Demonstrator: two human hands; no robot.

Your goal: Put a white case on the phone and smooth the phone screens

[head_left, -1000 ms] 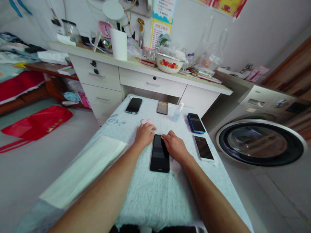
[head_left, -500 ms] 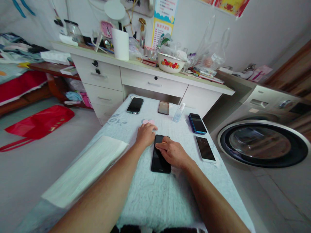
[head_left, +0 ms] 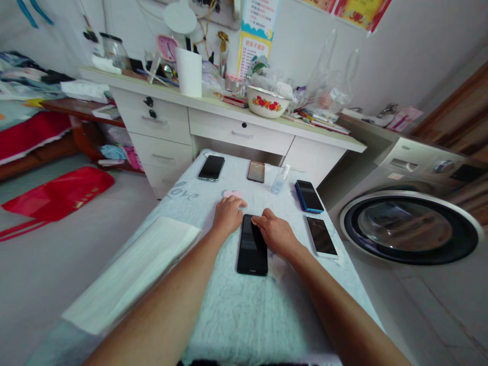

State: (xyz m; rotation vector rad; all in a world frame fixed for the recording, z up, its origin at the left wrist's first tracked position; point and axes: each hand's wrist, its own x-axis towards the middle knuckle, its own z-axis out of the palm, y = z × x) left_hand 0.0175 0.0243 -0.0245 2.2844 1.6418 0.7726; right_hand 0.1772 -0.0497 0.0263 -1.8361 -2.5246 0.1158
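A black smartphone (head_left: 252,251) lies face up on the cloth-covered table, its lower end toward me. My left hand (head_left: 227,216) rests beside its upper left edge, fingers loosely bent on the cloth and holding nothing visible. Over the phone's upper right edge, my right hand (head_left: 277,233) is closed, fingers pressed together with the tips on the glass. Whatever may be inside those fingers is hidden. A clear spray bottle (head_left: 280,180) stands farther back, near a brownish phone case (head_left: 256,172).
Another black phone (head_left: 211,168) lies back left. On the right are a blue-edged phone (head_left: 309,196) and a white-framed phone (head_left: 321,237). A folded white cloth (head_left: 133,272) lies along the left edge. A desk (head_left: 244,134) stands behind, a washing machine (head_left: 404,213) right.
My right hand has slid from the middle of the phone's screen up and right to its upper right edge, uncovering more glass. My left hand stays nearly in place.
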